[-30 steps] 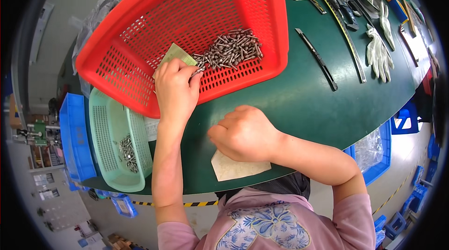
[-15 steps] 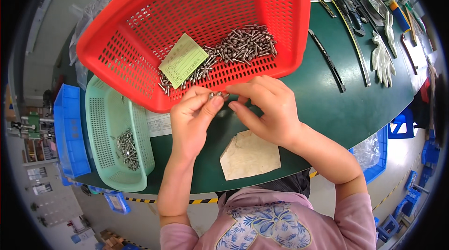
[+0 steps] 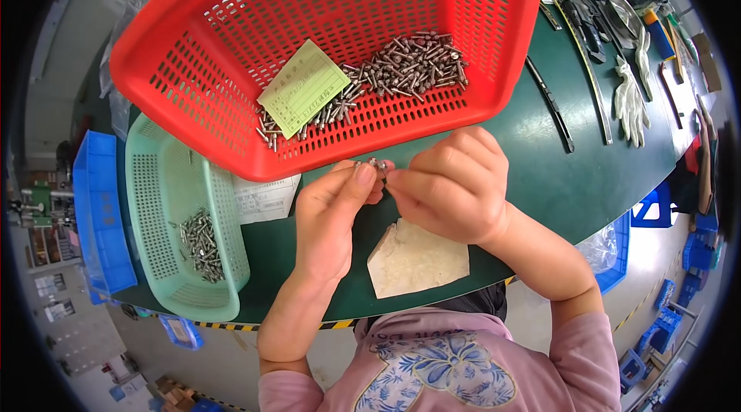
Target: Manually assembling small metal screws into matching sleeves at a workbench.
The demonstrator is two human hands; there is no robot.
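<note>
In front of the red basket's near rim, my two hands meet around a small shiny metal pin-like part [image 3: 377,163]. My left hand [image 3: 328,215] pinches it between thumb and forefinger. My right hand [image 3: 459,184] has its fingers curled in, with thumb and forefinger closed at the part's right side. Fingertips cover most of the part. The large red basket [image 3: 324,157] holds a heap of similar metal pins [image 3: 417,65] and a yellow-green paper slip [image 3: 303,88]. More pins [image 3: 202,246] lie in the pale green basket [image 3: 243,254] at the left.
A cream-coloured flat block [image 3: 419,259] lies on the green table [image 3: 602,173] near my body. A printed sheet [image 3: 266,200] is partly under the red basket. To the right are a black slim tool [image 3: 550,103], a steel ruler [image 3: 594,96] and white gloves [image 3: 631,107]. A blue bin [image 3: 104,211] stands far left.
My right thumb and forefinger, spread apart before, have closed in at the metal part, and the hand has curled tighter. The whole view has shifted slightly.
</note>
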